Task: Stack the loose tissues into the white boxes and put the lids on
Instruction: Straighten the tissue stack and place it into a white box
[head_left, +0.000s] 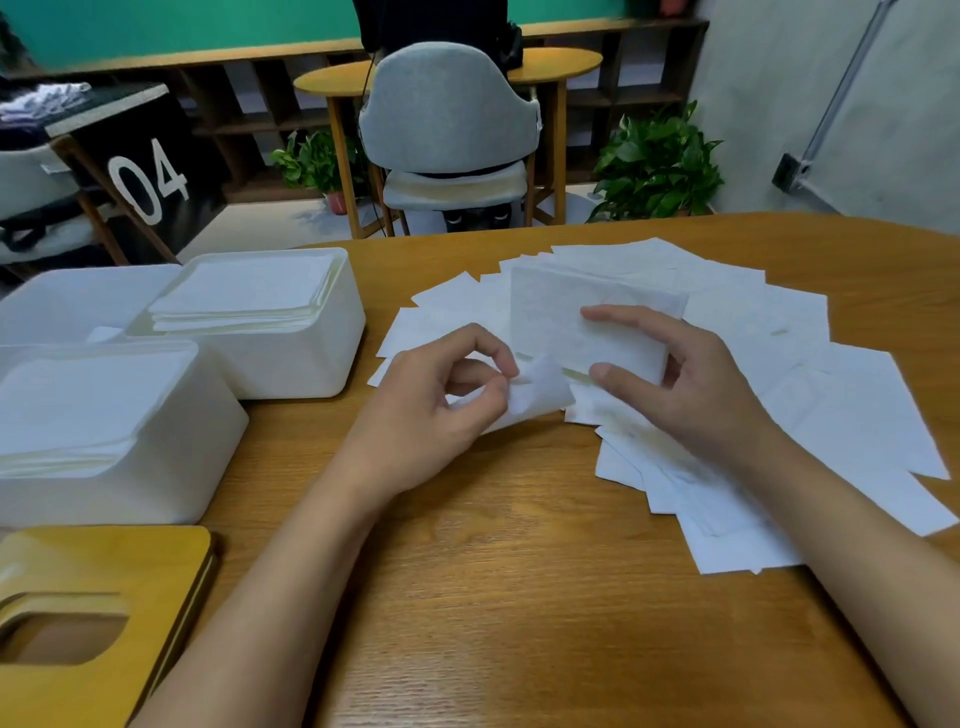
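Loose white tissues (769, 322) lie fanned over the right half of the wooden table. My right hand (680, 379) holds a small stack of tissues (571, 322) tilted up, thumb in front and fingers behind. My left hand (441, 395) pinches the corner of a single tissue (540, 389) just below that stack. Three white boxes stand at the left: a near one (171, 467) and a far one (291, 358), both holding stacked tissues, and a third (62, 306) behind them. Wooden lids (104, 566) with a slot lie stacked at the bottom left.
The table's front middle (493, 597) is bare wood. Beyond the table stand a grey chair (447, 114), a small round table (561, 65), potted plants (654, 166) and a black sign reading 04 (150, 176).
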